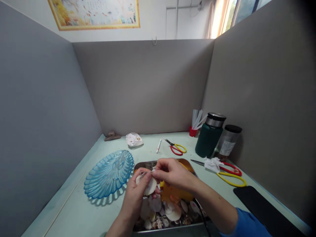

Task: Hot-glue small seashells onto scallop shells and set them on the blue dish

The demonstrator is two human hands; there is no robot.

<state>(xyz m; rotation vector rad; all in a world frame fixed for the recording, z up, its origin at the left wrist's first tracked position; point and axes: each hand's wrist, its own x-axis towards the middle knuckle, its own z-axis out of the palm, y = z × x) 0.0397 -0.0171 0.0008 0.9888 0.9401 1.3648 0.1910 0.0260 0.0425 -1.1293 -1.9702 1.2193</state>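
Note:
My left hand point(138, 187) is closed around a flat white seashell point(150, 187), thumb across its face. At the shell's upper edge, the fingers of my right hand point(170, 172) are pinched together. Whatever lies between those fingertips is too small to make out. Both hands are above a metal tray point(158, 229) of assorted seashells point(172, 212). An orange-yellow object point(170, 191) lies in the tray, partly hidden by my right hand, and a black cord point(203, 215) crosses the tray's right side. Left of my hands sits a blue scalloped dish point(110, 174).
Small scissors point(176, 147), a white stick point(158, 146) and a crumpled packet point(134, 140) lie behind the tray. At right stand a green flask point(209, 138), a clear jar point(227, 144) and a red cup point(193, 132) of translucent sticks, with larger scissors point(232, 174) and a black slab point(261, 207) nearer.

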